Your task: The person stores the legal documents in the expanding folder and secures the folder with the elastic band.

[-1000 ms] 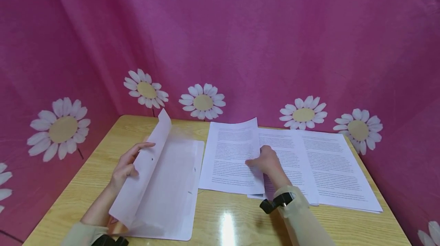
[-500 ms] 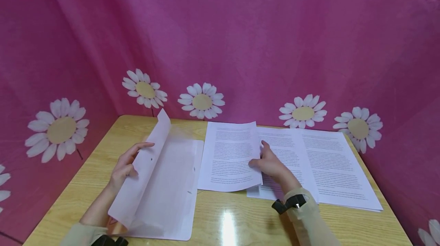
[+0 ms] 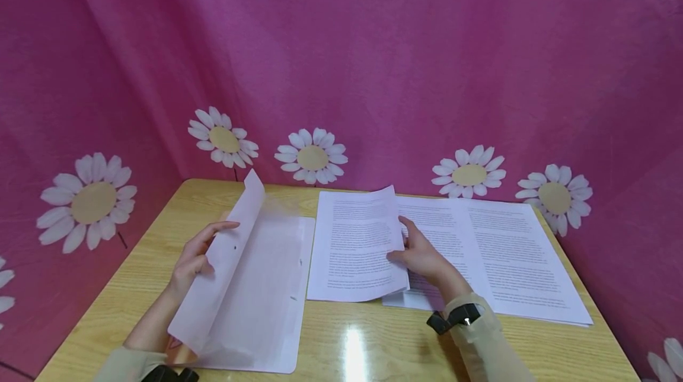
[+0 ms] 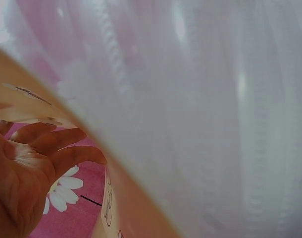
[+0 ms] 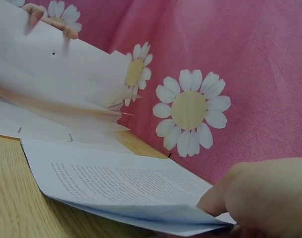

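On the left of the head view, my left hand [image 3: 194, 257] grips the raised cover of an open folder [image 3: 304, 263], fingers over its edge. The left wrist view shows its orange outer side [image 4: 136, 203] and clear plastic sleeves [image 4: 200, 99], with my fingers against the cover's edge. My right hand [image 3: 424, 257] pinches the right edge of a small stack of printed sheets [image 3: 352, 251], thumb on top, fingers beneath. In the right wrist view that edge of the stack [image 5: 111, 178] is lifted and bowed off the wood, and its left part lies close to the folder.
More printed sheets [image 3: 517, 263] lie overlapped on the right of the wooden table [image 3: 325, 340], partly under my right hand and forearm. A pink curtain [image 3: 341, 61] with daisies hangs right behind the table's far edge and along both sides.
My right hand has shifted slightly right and nearer, its forefinger now stretched further along the stack's edge. The stack's near edge has become more curved. My left hand and the folder stay put.
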The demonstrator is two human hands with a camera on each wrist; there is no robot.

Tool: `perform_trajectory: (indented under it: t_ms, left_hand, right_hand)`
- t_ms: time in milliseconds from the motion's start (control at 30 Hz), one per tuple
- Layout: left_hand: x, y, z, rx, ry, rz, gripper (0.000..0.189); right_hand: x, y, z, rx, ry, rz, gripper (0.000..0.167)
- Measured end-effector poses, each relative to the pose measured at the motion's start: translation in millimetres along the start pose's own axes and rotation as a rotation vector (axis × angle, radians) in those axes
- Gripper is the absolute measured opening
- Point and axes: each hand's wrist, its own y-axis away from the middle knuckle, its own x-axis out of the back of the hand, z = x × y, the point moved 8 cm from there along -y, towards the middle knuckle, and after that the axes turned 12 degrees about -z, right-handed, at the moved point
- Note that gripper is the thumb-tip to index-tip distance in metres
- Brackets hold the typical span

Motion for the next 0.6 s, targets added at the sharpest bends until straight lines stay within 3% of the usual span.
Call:
perform_trajectory:
  t_ms: [233,600]
  left_hand:
    - [-0.6,0.0,0.7,0.021,-0.004,0.004,0.074]
    - [-1.4,-0.6,-0.3,0.014,0.006,-0.003,0.074]
  right_hand:
    - [3,6.9,-1,0.061,-0.080,-0.023,0.098]
    - [5,16.7,-3,0.125,-0.039,-0.008,0.096]
